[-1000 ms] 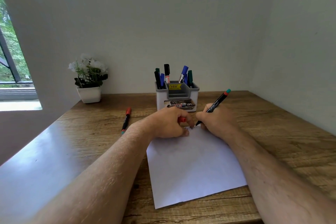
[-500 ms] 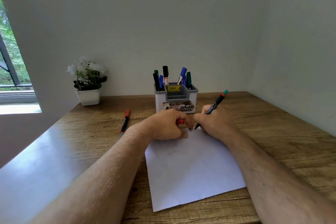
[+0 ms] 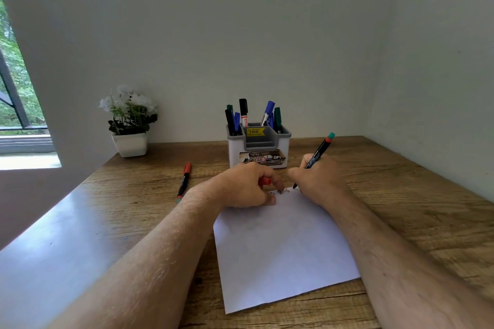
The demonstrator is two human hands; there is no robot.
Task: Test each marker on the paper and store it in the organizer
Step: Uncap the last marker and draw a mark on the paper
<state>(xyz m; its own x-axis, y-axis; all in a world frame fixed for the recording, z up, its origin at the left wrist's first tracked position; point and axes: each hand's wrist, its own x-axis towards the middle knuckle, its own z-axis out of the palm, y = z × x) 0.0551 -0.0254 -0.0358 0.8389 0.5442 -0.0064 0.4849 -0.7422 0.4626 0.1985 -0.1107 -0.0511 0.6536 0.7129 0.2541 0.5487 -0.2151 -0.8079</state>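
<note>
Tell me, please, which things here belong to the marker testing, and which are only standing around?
Job: marker in right hand; red cap in left hand; paper; organizer; spare marker.
Standing around: flower pot; window.

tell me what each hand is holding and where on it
The right hand grips a black marker low on its barrel, near the tip. The left hand holds a red cap in its curled fingers, its end poking out.

I sat in a home study corner: wooden tabletop (image 3: 401, 195), potted flowers (image 3: 129, 120), window (image 3: 16, 93), plain walls.
</note>
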